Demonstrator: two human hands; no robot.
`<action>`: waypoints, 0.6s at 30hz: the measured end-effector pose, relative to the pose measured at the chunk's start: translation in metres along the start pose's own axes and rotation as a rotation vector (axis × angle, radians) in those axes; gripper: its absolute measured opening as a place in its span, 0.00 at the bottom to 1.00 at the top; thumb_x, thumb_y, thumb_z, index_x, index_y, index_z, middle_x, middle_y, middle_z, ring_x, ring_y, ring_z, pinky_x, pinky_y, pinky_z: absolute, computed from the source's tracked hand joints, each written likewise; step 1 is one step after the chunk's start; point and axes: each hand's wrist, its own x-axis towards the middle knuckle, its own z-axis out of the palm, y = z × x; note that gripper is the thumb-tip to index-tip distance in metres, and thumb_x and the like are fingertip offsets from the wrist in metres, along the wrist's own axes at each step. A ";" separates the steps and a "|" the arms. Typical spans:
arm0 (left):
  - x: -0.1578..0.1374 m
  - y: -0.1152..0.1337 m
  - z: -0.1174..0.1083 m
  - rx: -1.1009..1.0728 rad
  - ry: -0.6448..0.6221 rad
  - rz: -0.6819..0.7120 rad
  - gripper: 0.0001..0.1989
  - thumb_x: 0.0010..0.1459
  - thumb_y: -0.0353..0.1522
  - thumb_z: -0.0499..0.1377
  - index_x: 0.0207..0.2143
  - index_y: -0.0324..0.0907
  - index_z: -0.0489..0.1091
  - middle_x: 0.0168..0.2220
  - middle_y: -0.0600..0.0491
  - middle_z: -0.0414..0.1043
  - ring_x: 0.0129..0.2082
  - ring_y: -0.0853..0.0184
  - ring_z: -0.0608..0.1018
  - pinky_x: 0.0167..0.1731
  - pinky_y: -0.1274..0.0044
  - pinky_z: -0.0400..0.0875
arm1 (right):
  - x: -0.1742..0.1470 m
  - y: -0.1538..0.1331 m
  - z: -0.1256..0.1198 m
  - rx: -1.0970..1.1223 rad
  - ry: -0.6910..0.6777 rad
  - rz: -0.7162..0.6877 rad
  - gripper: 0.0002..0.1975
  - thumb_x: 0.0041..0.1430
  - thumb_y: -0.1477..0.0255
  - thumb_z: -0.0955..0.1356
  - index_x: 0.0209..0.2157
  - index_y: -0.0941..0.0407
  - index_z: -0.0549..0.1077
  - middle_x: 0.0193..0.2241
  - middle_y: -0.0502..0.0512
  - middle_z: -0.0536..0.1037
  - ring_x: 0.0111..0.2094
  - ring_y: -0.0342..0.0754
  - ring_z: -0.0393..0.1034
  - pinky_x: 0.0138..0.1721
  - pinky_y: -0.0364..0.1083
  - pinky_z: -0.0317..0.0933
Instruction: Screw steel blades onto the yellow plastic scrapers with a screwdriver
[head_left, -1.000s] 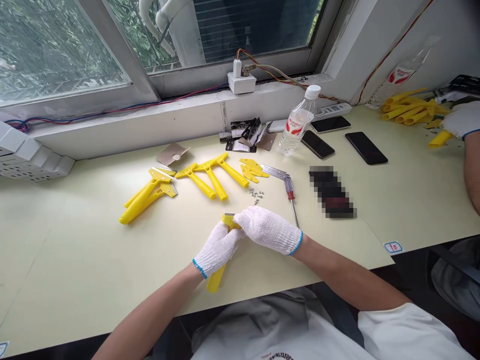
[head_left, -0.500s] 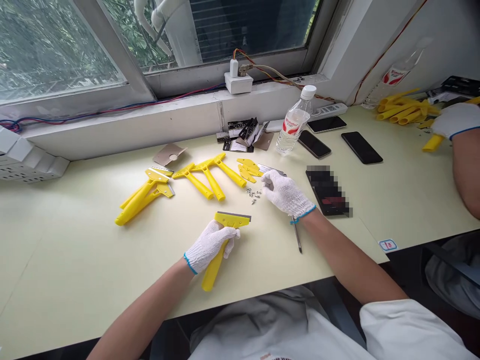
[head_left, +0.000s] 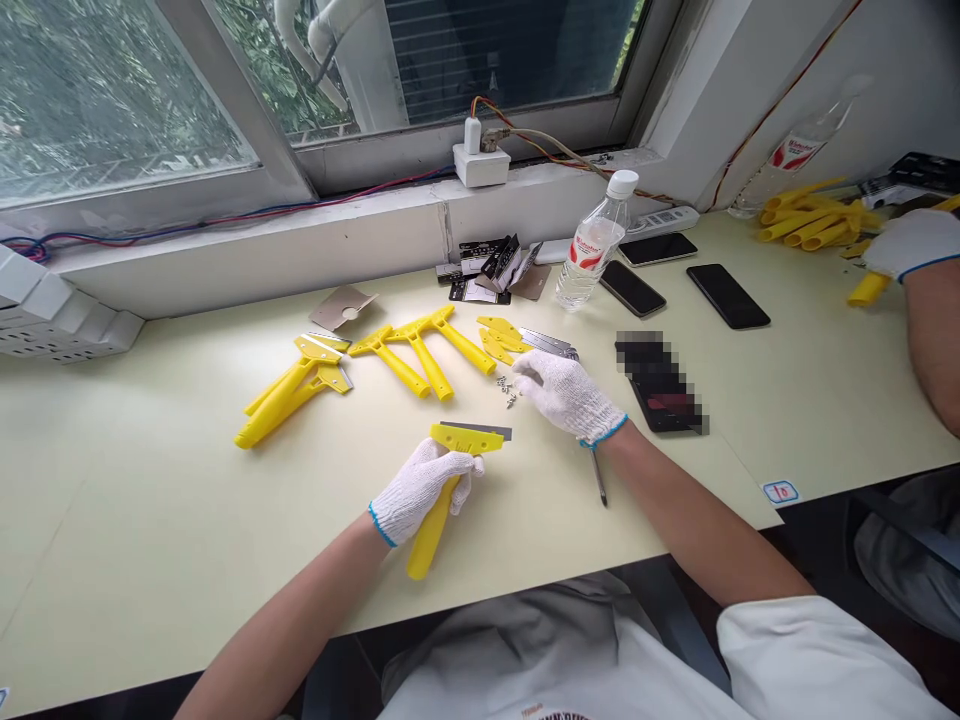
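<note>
My left hand (head_left: 427, 490), in a white knit glove, is closed around the handle of a yellow scraper (head_left: 431, 535). A dark blade (head_left: 491, 432) lies along the scraper's head and sticks out past its right end. Just right of a small pile of screws (head_left: 510, 398), my gloved right hand (head_left: 566, 395) hovers low, its fingers bent and slightly apart; I make out nothing in them. Behind its fingers lie yellow cover plates (head_left: 499, 335) and metal blades (head_left: 547, 342). A screwdriver (head_left: 598, 478) pokes out below the right wrist.
Yellow scraper handles (head_left: 420, 355) and bladed scrapers (head_left: 292, 395) lie to the left. Black packaging cards (head_left: 487, 265), a water bottle (head_left: 592, 250) and phones (head_left: 727, 295) stand or lie behind. A co-worker's gloved hand (head_left: 911, 240) is at the far right.
My right hand has moved slightly left and down, from beside the blades to the screws. The blade on the scraper head now reaches further right; my left hand keeps its grip.
</note>
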 end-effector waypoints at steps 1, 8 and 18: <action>0.000 0.000 0.000 -0.004 -0.005 0.005 0.10 0.62 0.38 0.62 0.33 0.40 0.74 0.21 0.55 0.70 0.19 0.69 0.67 0.24 0.76 0.66 | -0.002 -0.005 -0.001 0.063 -0.052 -0.022 0.09 0.74 0.68 0.68 0.46 0.57 0.79 0.42 0.58 0.85 0.43 0.51 0.80 0.49 0.47 0.69; 0.001 -0.002 -0.003 -0.062 0.013 -0.012 0.10 0.62 0.38 0.62 0.37 0.40 0.75 0.22 0.56 0.69 0.19 0.70 0.67 0.23 0.77 0.66 | -0.015 -0.027 0.006 0.238 -0.286 -0.129 0.06 0.71 0.72 0.70 0.41 0.56 0.81 0.34 0.53 0.84 0.34 0.48 0.78 0.38 0.45 0.65; -0.001 0.000 -0.003 -0.071 0.035 -0.049 0.10 0.61 0.38 0.62 0.35 0.40 0.76 0.20 0.56 0.67 0.19 0.70 0.67 0.25 0.77 0.67 | -0.001 0.002 -0.021 0.105 0.225 0.334 0.12 0.69 0.63 0.69 0.38 0.55 0.82 0.30 0.52 0.83 0.30 0.49 0.74 0.35 0.46 0.62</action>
